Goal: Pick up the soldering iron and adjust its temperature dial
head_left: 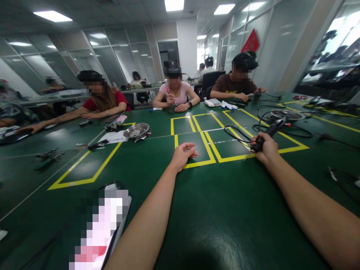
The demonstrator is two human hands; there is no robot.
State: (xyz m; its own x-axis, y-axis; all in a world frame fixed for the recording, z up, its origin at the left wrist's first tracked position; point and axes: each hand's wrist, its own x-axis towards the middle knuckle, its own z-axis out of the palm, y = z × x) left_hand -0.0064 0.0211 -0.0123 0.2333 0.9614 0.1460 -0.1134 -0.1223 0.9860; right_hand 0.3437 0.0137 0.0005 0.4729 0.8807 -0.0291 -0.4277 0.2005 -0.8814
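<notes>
My right hand is closed round the handle of a black corded tool that points away toward a metal bowl. Its black cable loops over the yellow-taped squares on the green table. My left hand rests palm-up on the table at the edge of a taped square, fingers loosely curled and apart, with nothing in it.
Three people sit along the far side, one holding a red tool. A metal bowl and paper lie at the left, small tools farther left. Cables trail at the right. A blurred phone lies near me.
</notes>
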